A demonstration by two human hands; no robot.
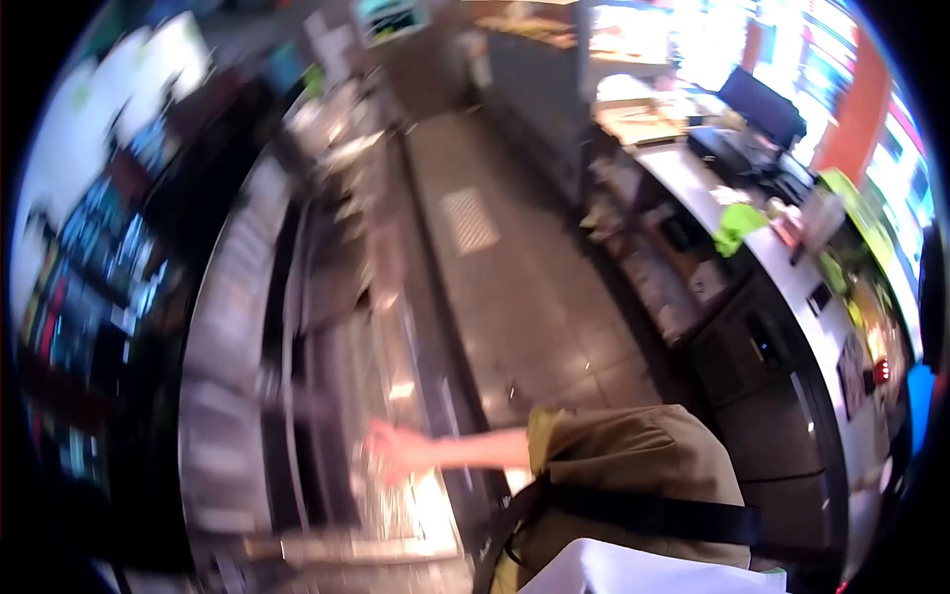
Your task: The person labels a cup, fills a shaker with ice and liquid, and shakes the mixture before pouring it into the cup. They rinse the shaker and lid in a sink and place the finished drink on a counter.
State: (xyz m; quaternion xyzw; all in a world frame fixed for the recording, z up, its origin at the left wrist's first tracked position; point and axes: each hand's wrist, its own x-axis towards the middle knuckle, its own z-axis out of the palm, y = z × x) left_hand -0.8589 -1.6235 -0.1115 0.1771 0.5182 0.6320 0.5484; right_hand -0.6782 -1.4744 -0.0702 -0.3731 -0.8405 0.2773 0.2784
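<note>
Our L grip (391,450) is stretched sideways to reach the steel table (396,525) below it. Too blurred to tell if open/shut or holding anything. R grip out of view.

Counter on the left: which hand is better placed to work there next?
Left, probably. The left hand is stretched out over the counter; the right hand is not in view. Blur hides whether the left hand holds anything.
</note>
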